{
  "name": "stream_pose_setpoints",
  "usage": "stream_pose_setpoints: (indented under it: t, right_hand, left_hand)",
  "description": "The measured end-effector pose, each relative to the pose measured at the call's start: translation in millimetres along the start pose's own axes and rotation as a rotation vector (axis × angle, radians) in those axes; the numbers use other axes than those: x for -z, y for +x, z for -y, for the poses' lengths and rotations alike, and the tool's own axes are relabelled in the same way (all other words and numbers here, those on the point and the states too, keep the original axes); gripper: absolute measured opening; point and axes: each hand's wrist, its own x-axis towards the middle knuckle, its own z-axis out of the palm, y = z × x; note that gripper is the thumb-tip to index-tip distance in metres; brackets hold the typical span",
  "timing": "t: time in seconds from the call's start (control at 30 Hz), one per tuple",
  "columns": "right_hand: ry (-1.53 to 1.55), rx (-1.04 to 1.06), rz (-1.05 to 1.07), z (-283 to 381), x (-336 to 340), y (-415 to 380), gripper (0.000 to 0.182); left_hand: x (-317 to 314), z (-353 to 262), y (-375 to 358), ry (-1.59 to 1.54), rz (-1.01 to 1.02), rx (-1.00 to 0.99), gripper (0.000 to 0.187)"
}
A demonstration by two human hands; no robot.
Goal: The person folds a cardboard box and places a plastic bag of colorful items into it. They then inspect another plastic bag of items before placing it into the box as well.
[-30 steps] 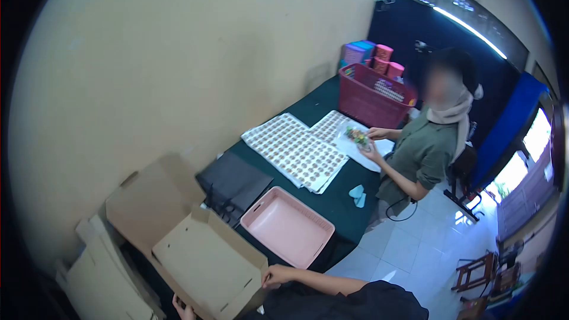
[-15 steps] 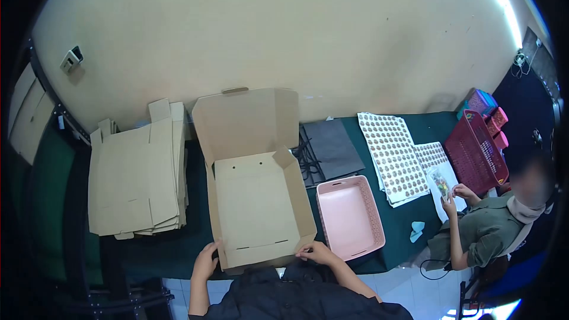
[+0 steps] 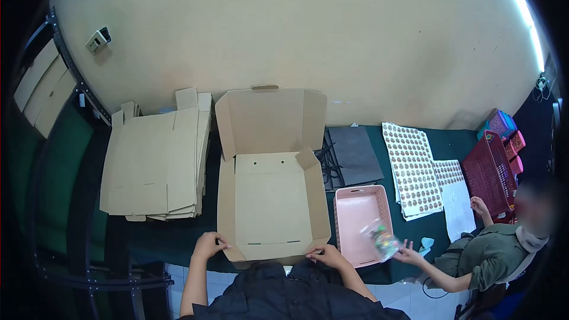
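Observation:
In front of me an opened cardboard box (image 3: 272,201) lies on the table, its lid (image 3: 267,121) raised at the back near the wall. Its side walls stand partly folded up. My left hand (image 3: 208,245) pinches the near left corner, with fingers closed at the flap there. At the near right corner, my right hand (image 3: 328,255) has its fingertips closed on the front edge. Right of the box stands a pink plastic basket (image 3: 355,213). Over that basket, a co-worker's hand (image 3: 409,253) holds a clear bag with colourful contents (image 3: 381,239).
Flat cardboard boxes (image 3: 151,166) are stacked on the left. Black paper bags (image 3: 354,154) lie behind the pink basket. Sticker sheets (image 3: 414,172), a dark red basket (image 3: 489,169) and a crumpled blue piece (image 3: 426,245) are on the right, beside the seated co-worker (image 3: 498,249).
The co-worker has moved the clear bag leftward, over the pink basket. My view has shifted left. Both my hands stay at the box's near corners.

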Motion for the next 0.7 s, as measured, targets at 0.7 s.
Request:
stream_pose_setpoints:
  t: [0.7]
  right_hand:
    - [-0.496,0.499,0.255,201,-28,200,0.042]
  left_hand:
    - [-66,-28,12,-0.125,-0.545,0.180,0.022]
